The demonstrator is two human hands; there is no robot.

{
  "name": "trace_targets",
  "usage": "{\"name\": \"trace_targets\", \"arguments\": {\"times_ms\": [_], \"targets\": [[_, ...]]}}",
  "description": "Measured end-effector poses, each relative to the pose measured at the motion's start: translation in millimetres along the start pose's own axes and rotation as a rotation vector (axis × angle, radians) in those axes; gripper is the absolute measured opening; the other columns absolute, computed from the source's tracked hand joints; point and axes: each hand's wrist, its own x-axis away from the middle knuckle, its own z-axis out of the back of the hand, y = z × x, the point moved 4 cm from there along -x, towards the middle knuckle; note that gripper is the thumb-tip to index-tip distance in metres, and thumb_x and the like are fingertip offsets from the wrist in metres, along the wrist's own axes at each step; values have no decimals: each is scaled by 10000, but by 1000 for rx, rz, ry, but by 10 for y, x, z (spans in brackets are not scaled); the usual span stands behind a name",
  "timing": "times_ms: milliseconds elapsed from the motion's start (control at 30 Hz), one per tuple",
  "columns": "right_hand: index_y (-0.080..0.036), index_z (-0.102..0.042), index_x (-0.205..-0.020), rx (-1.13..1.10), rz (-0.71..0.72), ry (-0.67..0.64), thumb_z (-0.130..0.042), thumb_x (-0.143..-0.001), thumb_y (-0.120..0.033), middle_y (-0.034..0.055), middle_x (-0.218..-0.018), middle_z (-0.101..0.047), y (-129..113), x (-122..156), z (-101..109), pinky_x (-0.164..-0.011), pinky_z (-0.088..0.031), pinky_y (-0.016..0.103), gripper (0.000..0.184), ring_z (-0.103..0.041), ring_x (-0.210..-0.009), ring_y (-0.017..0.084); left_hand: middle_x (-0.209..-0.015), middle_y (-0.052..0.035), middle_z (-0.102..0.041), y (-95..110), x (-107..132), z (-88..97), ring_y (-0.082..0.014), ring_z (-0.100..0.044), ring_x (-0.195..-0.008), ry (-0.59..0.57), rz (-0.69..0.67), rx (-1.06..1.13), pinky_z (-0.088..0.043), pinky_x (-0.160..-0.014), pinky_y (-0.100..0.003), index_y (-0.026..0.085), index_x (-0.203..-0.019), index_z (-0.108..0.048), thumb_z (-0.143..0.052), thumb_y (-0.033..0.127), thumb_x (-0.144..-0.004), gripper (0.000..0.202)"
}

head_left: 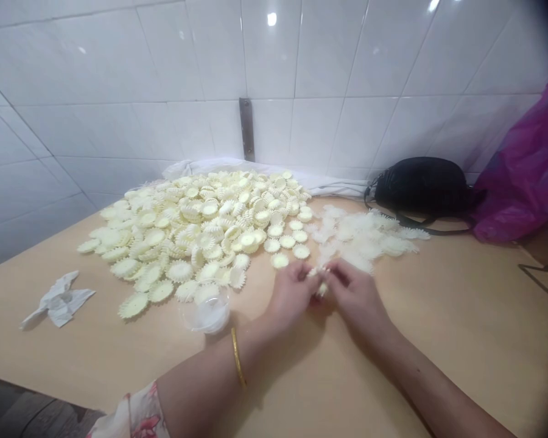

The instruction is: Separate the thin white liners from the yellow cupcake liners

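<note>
My left hand (291, 293) and my right hand (352, 297) meet above a light wooden table (438, 316), pinching a small cream toothed piece (321, 288) between their fingers. Most of that piece is hidden by my fingers. To the left of my hands lies a large heap of cream toothed discs (196, 231), with a few spread close to my left hand. Just beyond my right hand is a pile of thin, whitish, frilly pieces (360, 237). A small clear plastic cup (207, 310) lies by my left wrist, holding something white.
A crumpled white tissue (59, 301) lies at the table's left. A white cloth (251, 170) runs along the white tiled wall (347, 61), which has a metal strip (247, 129). A black bag (420, 187) and a magenta plastic bag (525, 170) sit at the back right.
</note>
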Motion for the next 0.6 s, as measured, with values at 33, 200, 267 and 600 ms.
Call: {"name": "trace_targets", "arguments": {"times_ms": [33, 200, 267, 600], "targets": [[-184, -525, -664, 23, -2, 25, -496, -792, -310, -32, -529, -503, -2, -9, 10, -489, -366, 218, 182, -467, -507, 116, -561, 14, -508, 10, 26, -18, -94, -488, -506, -11, -29, -10, -406, -492, -221, 146, -679, -528, -621, 268, -711, 157], [-200, -458, -613, 189, 45, 125, -448, -814, -284, -47, -478, -432, -31, -19, 41, -476, -330, 222, 218, -420, -466, 110, -690, -5, -545, 95, 137, -101, -102, -503, -598, -120, -181, -19, -437, -579, -236, 160, -725, -524, -565, 248, -753, 101], [-199, -462, -616, 289, 119, 140, -421, -830, -275, -32, -509, -446, -56, 0, 28, -498, -337, 232, 231, -429, -495, 120, -675, -5, -546, 95, 118, -92, -107, -514, -606, -147, -149, 26, -436, -584, -236, 159, -709, -517, -573, 223, -739, 90], [-198, -461, -586, 454, 244, 76, -405, -803, -232, -11, -516, -468, -15, -9, -23, -482, -314, 234, 227, -418, -494, 125, -573, 3, -532, -2, 127, -14, -117, -532, -517, -31, -81, -39, -420, -500, -233, 171, -717, -519, -526, 205, -756, 52]]}}
